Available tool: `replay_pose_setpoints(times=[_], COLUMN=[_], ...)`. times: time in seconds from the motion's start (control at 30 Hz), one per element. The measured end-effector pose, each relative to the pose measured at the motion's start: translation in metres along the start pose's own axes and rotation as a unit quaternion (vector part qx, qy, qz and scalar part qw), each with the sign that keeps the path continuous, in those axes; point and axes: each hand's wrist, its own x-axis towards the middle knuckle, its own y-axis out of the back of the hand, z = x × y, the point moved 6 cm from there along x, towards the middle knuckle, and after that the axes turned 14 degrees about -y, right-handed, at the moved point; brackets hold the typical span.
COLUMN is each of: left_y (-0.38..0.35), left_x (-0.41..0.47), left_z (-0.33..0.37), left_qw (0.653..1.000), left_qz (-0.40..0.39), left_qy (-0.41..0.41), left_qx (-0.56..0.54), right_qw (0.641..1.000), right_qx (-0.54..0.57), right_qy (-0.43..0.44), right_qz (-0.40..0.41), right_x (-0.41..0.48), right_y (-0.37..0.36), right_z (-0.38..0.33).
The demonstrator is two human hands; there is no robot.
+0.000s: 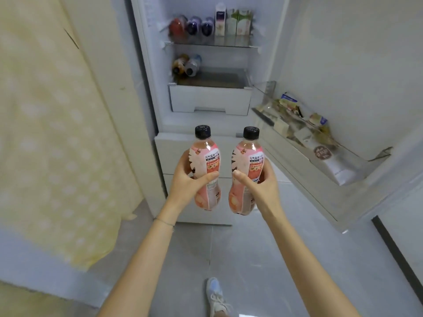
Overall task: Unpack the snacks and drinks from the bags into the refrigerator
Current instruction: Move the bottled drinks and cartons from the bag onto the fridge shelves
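Holding two pink drink bottles upright before the open refrigerator (160,88): left hand (190,179) wraps left bottle (207,168), right hand (256,179) wraps right bottle (246,172). Recommended: lay both beside bottles on lower shelf (217,80), one at a time.

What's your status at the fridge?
Left hand grips left pink bottle, right hand grips right pink bottle. Both upright, outside the open refrigerator. Nothing between them and the shelves.
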Motion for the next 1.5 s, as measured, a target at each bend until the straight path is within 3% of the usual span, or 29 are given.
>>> replay_pose_setpoints(times=[0.3,0.7,1.0,1.27,1.5], left_y=[0.038,0.056,0.060,0.055,0.045], left_x=[0.132,0.287,0.410,0.504,0.541], left_z=[-0.032,-0.082,-0.121,-0.107,-0.125], left_qw=[0.998,0.996,0.994,0.963,0.946], left_qz=[0.036,0.052,-0.003,-0.094,-0.145], left_qy=[-0.021,-0.042,-0.105,-0.251,-0.283], left_qx=[0.043,0.051,-0.002,0.032,0.062], right_qw=[0.998,0.999,0.998,0.991,0.989], right_qx=[-0.017,-0.035,0.006,0.061,0.053], right_qy=[0.030,0.019,0.058,0.082,0.092], right_qz=[-0.054,-0.033,0.026,0.083,0.105], right_x=[0.138,0.296,0.389,0.454,0.480], right_y=[-0.072,-0.121,-0.144,-0.155,-0.151], right_z=[-0.034,-0.063,-0.083,-0.117,-0.120])
